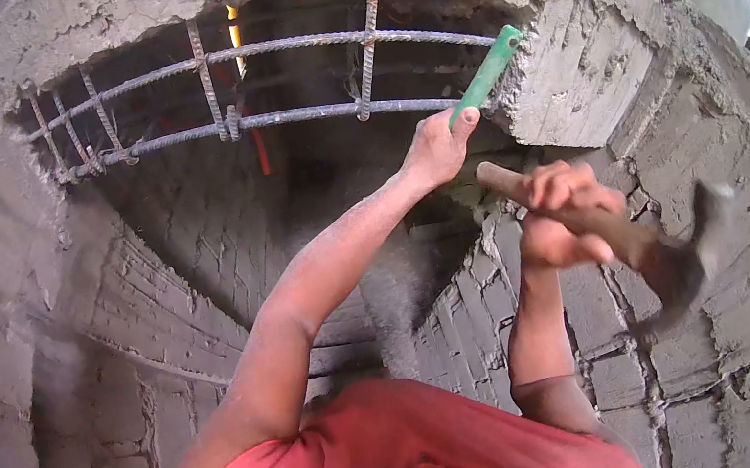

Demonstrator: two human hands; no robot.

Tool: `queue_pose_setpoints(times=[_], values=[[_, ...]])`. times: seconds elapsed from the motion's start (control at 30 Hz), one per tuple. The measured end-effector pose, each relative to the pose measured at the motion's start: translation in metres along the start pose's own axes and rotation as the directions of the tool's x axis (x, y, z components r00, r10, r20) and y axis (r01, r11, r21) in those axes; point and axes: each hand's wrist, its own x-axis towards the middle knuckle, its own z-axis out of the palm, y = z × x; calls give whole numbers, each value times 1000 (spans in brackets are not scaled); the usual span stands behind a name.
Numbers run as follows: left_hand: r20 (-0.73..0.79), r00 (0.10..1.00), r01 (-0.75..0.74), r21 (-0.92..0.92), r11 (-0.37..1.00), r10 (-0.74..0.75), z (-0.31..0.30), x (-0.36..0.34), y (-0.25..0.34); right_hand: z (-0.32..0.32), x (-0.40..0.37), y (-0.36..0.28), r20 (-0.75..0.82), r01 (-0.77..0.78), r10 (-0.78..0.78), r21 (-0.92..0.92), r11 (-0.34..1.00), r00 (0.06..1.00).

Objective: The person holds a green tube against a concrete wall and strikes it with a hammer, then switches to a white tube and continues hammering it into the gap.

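Green and flat, a bar (488, 76) slants up from the left hand (435, 149) to the broken edge of the concrete (583, 85), overlapping the ends of the steel rods (306, 116) in view; whether its tip touches the concrete I cannot tell. That hand's fingers are clamped around the bar's lower end, with the thumb across it. The right hand (575, 212) has its fingers wrapped around the handle of a hammer (640, 249), whose blurred head is out to the right, well apart from the bar. A badly aimed blow could catch the left hand, since its thumb and knuckles sit at the very end of the bar. A weak grip might let the hammer twist or slip. Crumbly concrete along the ragged edge could shed bits onto the bare arms or red shirt (403, 457), and the bar could skid off that uneven face and jam against the rods.
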Motion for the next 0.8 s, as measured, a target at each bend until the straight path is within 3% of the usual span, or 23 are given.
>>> queue_pose_setpoints(times=[0.03, 0.07, 0.1, 0.13, 0.2, 0.23, 0.33, 0.43, 0.5, 0.53, 0.57, 0.6, 0.63, 0.7, 0.73, 0.77, 0.8], values=[[2, 1000, 1, -8, 1000, -1, -1, 0, 0, -25, -19, 25, -200, -130, 240, 446, 886, 950], [48, 999, 23, -17, 1000, -22, -3, 0, 1, -42, -15, 35, -29, -301, 309, -326, 896, 951], [89, 995, 42, -25, 999, -39, -3, -1, 2, -44, -5, 36, 48, -154, 467, -909, 386, 883], [95, 994, 50, -32, 998, -47, -1, -7, 2, -40, -9, 28, 42, -159, 473, -913, 377, 880], [96, 986, 133, 48, 990, -137, -5, 2, 0, -17, -6, 16, -314, -640, 583, -572, 513, 749], [73, 990, 125, -19, 992, -124, -12, 0, 21, -5, -3, 6, -336, -640, 545, -380, 668, 768], [19, 997, 78, -51, 996, -77, 0, -2, 10, 24, 19, -19, -190, -283, 257, -124, 951, 947], [44, 993, 110, -94, 989, -107, 3, -1, 13, 37, 39, -43, 162, 41, -15, -159, 986, 987], [38, 995, 92, -71, 993, -90, -1, 0, 7, 18, 28, -17, 42, 26, -24, -65, 998, 999], [72, 989, 131, -61, 989, -127, -5, 0, 8, 18, 23, -4, -84, -150, 132, -261, 954, 988], [77, 989, 131, -69, 989, -125, -7, 3, 11, -25, 7, 16, 61, -113, 302, -843, 525, 952], [64, 993, 108, -94, 990, -102, -8, 5, 13, -6, 21, 20, -241, -540, 637, -775, 328, 732], [62, 994, 93, -115, 989, -86, -8, 0, 15, 2, 18, 18, -184, -431, 553, -829, 357, 812], [52, 998, 41, -74, 996, -37, -11, 2, 12, 9, 19, -3, 27, -144, 489, -941, 308, 872], [67, 994, 90, -84, 992, -84, -12, 1, 13, 33, 18, -16, -89, -379, 475, -737, 560, 875], [89, 987, 141, -93, 986, -133, -11, 0, 14, 42, 19, -21, -9, -229, 314, -706, 670, 949], [90, 988, 137, -97, 986, -129, -10, 0, 13, 48, 27, -29, 51, -167, 224, -512, 843, 973]])
